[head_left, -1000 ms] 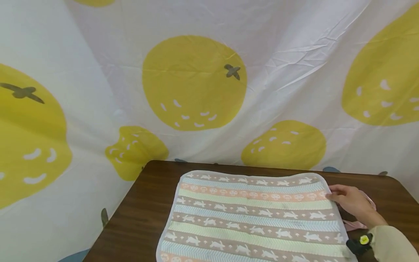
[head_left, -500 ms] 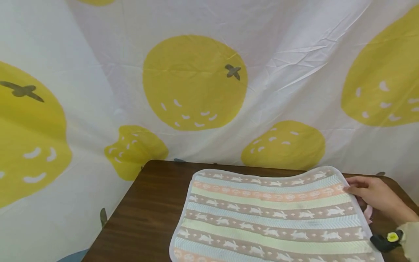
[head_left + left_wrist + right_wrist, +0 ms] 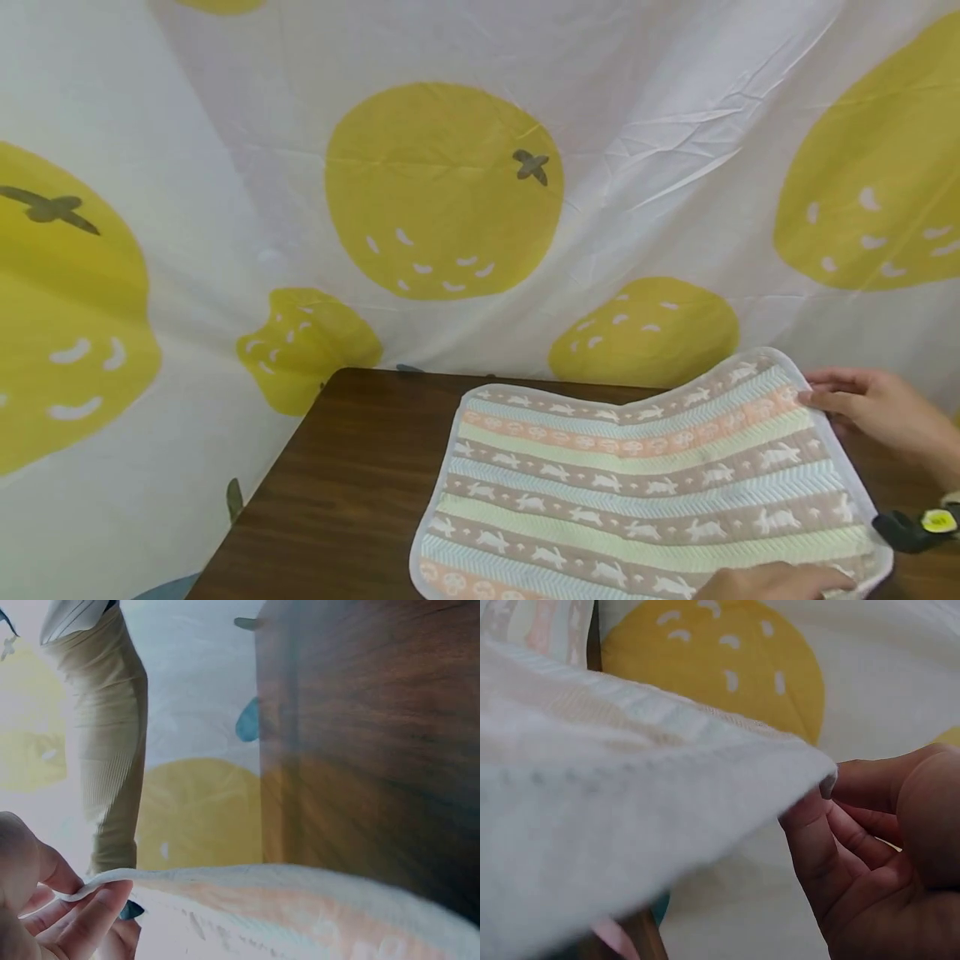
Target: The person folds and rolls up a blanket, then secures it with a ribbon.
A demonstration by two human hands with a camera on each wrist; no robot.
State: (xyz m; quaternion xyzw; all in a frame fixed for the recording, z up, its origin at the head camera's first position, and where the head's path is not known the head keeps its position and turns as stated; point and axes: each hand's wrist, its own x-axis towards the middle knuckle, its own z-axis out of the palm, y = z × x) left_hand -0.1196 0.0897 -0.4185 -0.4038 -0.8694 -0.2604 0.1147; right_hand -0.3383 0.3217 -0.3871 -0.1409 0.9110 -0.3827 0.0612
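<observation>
A padded cloth (image 3: pixel 615 492) with pastel stripes, white rabbits and a pale bound edge lies across the right part of the table, its right side raised. My right hand (image 3: pixel 885 412) pinches the far part of that raised edge between thumb and fingers. In the right wrist view, the right hand (image 3: pixel 877 832) grips the pale binding of the cloth (image 3: pixel 667 802). Low in the head view, my left hand (image 3: pixel 776 582) is at the near right part of the cloth, partly cut off. The left wrist view shows the left hand (image 3: pixel 64 907) pinching the cloth edge (image 3: pixel 225 874).
The dark brown wooden table (image 3: pixel 330 475) shows on the left of the cloth. Behind it hangs a white curtain (image 3: pixel 300 208) printed with yellow fruit. A strip of pink material (image 3: pixel 616 939) shows below the cloth. A black wrist strap (image 3: pixel 907 529) is near the right edge.
The cloth has slid rightward and its far right corner has risen. My right hand has moved right and up with it. My left hand has come into the head view at the bottom.
</observation>
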